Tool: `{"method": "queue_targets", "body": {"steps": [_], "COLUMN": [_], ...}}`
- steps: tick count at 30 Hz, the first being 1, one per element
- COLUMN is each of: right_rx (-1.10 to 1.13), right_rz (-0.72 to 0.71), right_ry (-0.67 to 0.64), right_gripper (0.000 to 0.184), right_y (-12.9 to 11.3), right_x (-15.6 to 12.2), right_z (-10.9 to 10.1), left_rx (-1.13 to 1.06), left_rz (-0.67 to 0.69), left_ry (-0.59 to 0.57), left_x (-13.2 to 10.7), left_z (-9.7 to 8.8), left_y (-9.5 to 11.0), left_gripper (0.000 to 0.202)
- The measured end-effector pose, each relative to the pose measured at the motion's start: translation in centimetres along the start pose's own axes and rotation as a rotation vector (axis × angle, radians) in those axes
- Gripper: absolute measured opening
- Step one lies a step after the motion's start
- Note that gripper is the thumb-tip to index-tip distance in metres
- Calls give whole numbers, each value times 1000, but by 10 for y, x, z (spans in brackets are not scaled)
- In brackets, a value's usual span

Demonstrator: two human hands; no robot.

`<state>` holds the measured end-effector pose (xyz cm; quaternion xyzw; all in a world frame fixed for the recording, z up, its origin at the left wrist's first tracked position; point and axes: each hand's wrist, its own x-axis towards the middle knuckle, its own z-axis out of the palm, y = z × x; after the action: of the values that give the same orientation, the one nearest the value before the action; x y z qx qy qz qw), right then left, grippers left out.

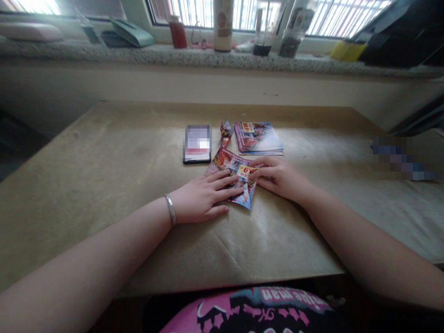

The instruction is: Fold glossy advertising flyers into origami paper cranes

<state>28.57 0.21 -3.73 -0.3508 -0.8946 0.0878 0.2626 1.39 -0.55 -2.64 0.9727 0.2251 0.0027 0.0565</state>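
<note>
Red container [178, 33], tall pale cylinder [222, 25], yellow object [348, 50], speckled windowsill [138, 54]

Two hands [199, 199] [286, 180] — one sheet [231, 161], one stack [258, 138], one phone [197, 144].

And here's printed paper front and centre: the sheet [226, 159] looks thin and smooth, with a slight gloss over its inks. Behind it, the stack of printed sheets [258, 138] shines brighter, a pale glare sliding across the top one, while the folded paper piece [225, 134] shows crisp, creased facets. Underneath, the tabletop [104, 162] has a smooth skin with a soft sheen, finely creased near the front edge; what it's made of is hard to call. There's polished silvery metal on the bracelet [170, 209], printed cloth on the shirt [256, 310], and speckled, stone-like windowsill [138, 54] above a matt wall [138, 83].
</note>
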Motion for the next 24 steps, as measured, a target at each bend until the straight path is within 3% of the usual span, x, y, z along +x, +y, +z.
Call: {"method": "queue_targets", "body": {"steps": [7, 11, 24], "right_rx": [-178, -232, -29], "right_rz": [-21, 0, 50], "right_ry": [-62, -32, 110], "right_gripper": [19, 19, 10], "right_y": [-1, -2, 2], "right_x": [2, 4, 9], "right_z": [-5, -7, 10], "left_rx": [-19, -28, -19], "left_rz": [-5, 7, 22], "left_ry": [1, 22, 36], "left_x": [0, 0, 1], "left_z": [-2, -1, -1], "left_y": [1, 0, 1], "left_gripper": [53, 54, 53]}}
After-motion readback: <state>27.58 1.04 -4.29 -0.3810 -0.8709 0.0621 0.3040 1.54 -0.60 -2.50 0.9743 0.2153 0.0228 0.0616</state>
